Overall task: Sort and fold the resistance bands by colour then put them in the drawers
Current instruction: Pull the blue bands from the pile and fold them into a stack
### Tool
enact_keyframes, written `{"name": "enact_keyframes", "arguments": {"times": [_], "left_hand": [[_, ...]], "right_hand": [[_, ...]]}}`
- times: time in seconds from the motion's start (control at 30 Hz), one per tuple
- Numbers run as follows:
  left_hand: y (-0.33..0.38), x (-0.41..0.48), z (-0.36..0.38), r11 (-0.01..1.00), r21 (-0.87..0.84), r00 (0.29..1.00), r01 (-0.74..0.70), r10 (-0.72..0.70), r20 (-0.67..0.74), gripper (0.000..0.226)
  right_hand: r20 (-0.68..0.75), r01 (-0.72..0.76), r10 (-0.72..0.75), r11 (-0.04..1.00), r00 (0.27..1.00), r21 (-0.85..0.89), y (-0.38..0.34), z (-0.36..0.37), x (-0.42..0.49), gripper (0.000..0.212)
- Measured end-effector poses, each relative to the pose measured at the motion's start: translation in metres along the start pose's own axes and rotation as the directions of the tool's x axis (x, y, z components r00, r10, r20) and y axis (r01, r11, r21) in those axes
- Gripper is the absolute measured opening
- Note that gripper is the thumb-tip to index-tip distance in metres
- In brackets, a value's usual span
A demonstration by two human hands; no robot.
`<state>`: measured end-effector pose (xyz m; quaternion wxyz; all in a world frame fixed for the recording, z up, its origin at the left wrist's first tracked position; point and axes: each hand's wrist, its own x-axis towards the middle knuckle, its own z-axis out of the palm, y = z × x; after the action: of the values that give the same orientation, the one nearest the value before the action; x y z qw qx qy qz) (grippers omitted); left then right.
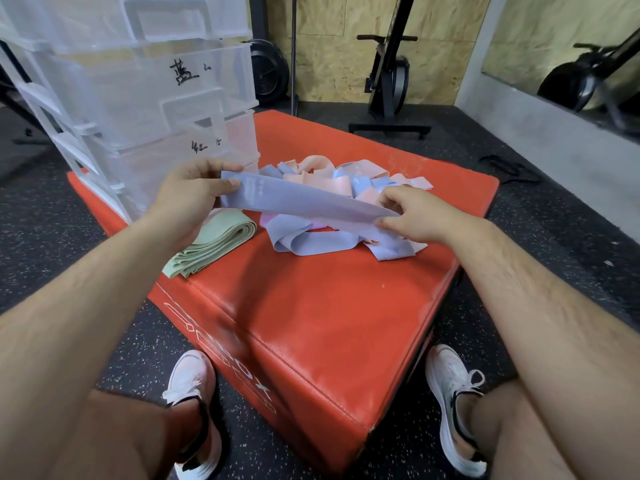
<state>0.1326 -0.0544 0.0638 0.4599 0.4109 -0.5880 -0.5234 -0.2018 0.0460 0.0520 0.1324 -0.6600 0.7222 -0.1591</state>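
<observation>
A blue resistance band (301, 200) is stretched flat between my two hands above the red box (311, 306). My left hand (188, 195) pinches its left end between thumb and fingers. My right hand (412, 214) pinches its right end. Behind and under it lies a tangled pile of blue and pink bands (343, 181). A folded stack of green bands (211, 245) lies on the box below my left hand. The clear plastic drawer unit (138, 98) stands at the box's left rear, its drawers marked with black handwriting.
The red box sits on black speckled floor between my feet (194, 410). Black exercise machines (388, 74) stand against the wooden back wall. A grey ledge (554, 133) runs along the right. A black strap (509, 168) lies on the floor.
</observation>
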Motion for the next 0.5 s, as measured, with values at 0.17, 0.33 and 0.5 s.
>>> {"name": "enact_keyframes", "arguments": {"times": [0.17, 0.33, 0.5], "left_hand": [[-0.007, 0.0, -0.003, 0.997, -0.023, 0.997, 0.071, -0.071, 0.005, 0.023], [-0.022, -0.008, -0.006, 0.981, 0.072, 0.977, 0.178, -0.185, 0.107, 0.023], [-0.051, -0.033, -0.001, 0.953, 0.194, 0.96, 0.23, -0.256, 0.116, 0.032]], "right_hand": [[-0.008, -0.086, 0.09, 0.976, 0.996, 0.199, 0.014, -0.004, -0.014, 0.015], [0.183, -0.235, 0.164, 0.841, 0.969, 0.488, 0.03, -0.01, -0.033, 0.023], [0.344, -0.337, 0.173, 0.794, 0.923, 0.505, 0.039, 0.015, -0.056, 0.032]]}}
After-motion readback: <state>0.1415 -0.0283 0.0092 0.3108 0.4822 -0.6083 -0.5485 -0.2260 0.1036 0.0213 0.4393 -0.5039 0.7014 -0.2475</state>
